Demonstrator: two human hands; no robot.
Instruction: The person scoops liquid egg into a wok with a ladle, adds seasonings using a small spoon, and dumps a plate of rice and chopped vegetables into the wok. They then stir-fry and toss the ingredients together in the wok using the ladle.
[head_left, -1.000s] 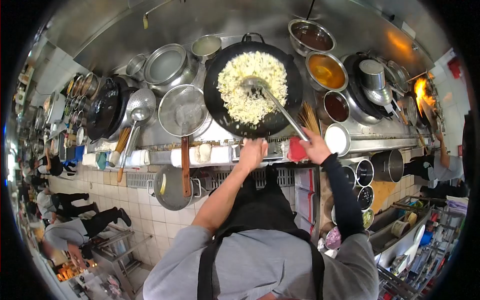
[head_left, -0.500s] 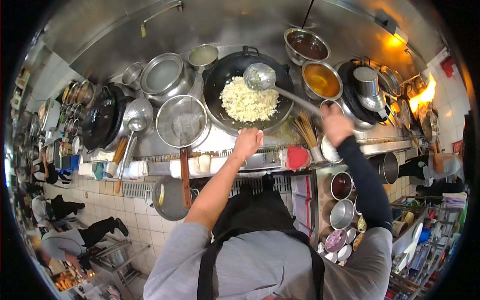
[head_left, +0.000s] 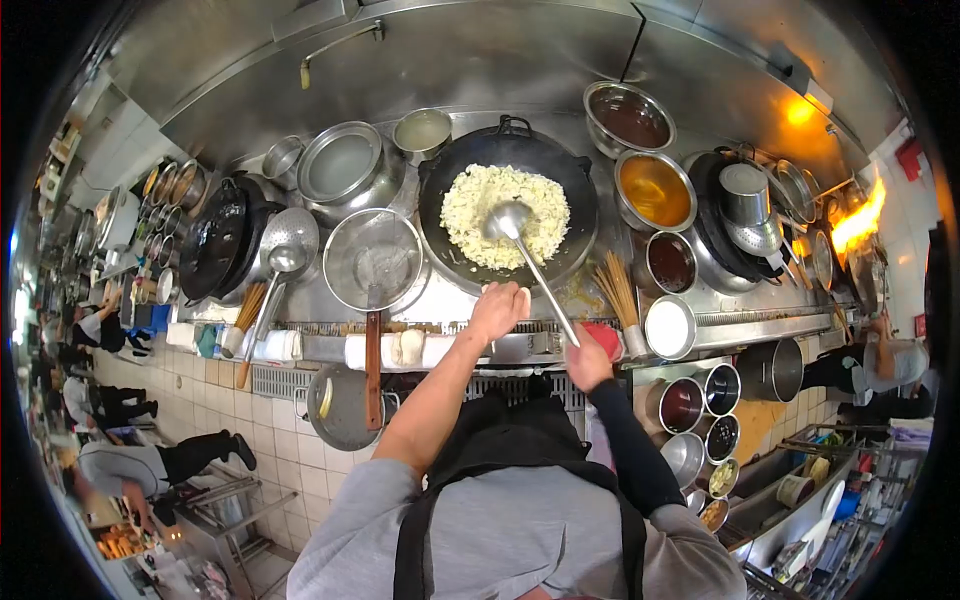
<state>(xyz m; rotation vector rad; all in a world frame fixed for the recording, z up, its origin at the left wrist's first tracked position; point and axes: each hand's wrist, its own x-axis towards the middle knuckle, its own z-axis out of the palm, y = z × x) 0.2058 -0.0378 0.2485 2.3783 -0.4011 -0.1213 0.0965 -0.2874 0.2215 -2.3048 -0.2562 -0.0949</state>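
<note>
A black wok (head_left: pixel 575 200) sits on the range in front of me, holding a spread of pale yellow-white fried rice (head_left: pixel 475 215). My left hand (head_left: pixel 498 312) is closed at the wok's near rim; a scrap of white, perhaps cloth, shows at its fingers. My right hand (head_left: pixel 592 357) wraps round the handle end of a metal ladle (head_left: pixel 512 217), whose bowl rests in the rice with its rounded back up. Left of the wok lies a wire strainer (head_left: pixel 372 262) with a wooden handle. A bamboo brush (head_left: pixel 617 283) stands close to my right hand, beside a red cloth (head_left: pixel 603 338).
Bowls of amber liquid (head_left: pixel 655 190) and dark red liquid (head_left: pixel 628 115) stand right of the wok. Steel pots (head_left: pixel 342 165) are at left. A tall flame (head_left: pixel 860 215) burns at far right near another person. Several ingredient pots (head_left: pixel 682 403) stand at my right. People work at far left.
The ladle has come down from the wok's upper right into the rice, and my right hand has moved left and toward me with it. My left hand stays at the rim.
</note>
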